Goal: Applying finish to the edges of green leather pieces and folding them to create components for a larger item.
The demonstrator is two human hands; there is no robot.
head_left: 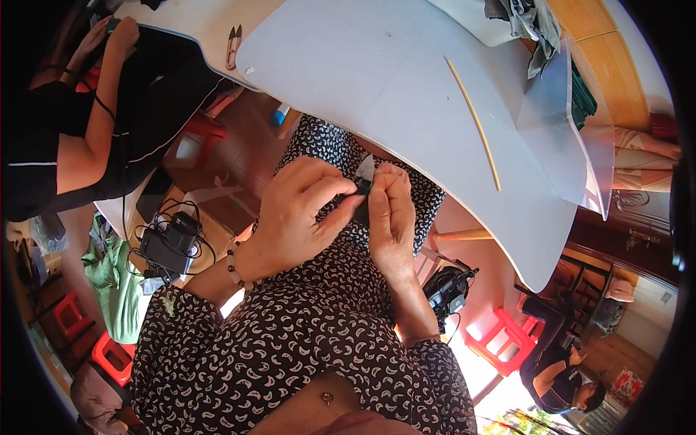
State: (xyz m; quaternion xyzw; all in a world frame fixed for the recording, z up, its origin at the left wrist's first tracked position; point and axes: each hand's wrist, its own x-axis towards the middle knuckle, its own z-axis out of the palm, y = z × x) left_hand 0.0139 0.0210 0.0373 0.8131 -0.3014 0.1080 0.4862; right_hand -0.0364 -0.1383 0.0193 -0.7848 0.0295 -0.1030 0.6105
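Just in front of my lap, below the table's near edge, both hands meet at a small dark piece of material (363,187) with a pale grey-white flap (365,167) sticking up from it. My left hand (293,210) pinches its left side between thumb and fingers. My right hand (391,221) grips the other side, thumb and fingertips pressed together. The fingers cover most of the piece, so its exact kind cannot be made out. A beaded bracelet (233,267) circles my left wrist.
A pale table (348,72) spans ahead, bearing a thin wooden stick (475,123) and thread snips (233,47). Grey cloth (536,25) lies far right. Black adapters with cables (170,243) sit at left. A co-worker (87,145) works there; another person (554,370) sits lower right beside red stools (504,342).
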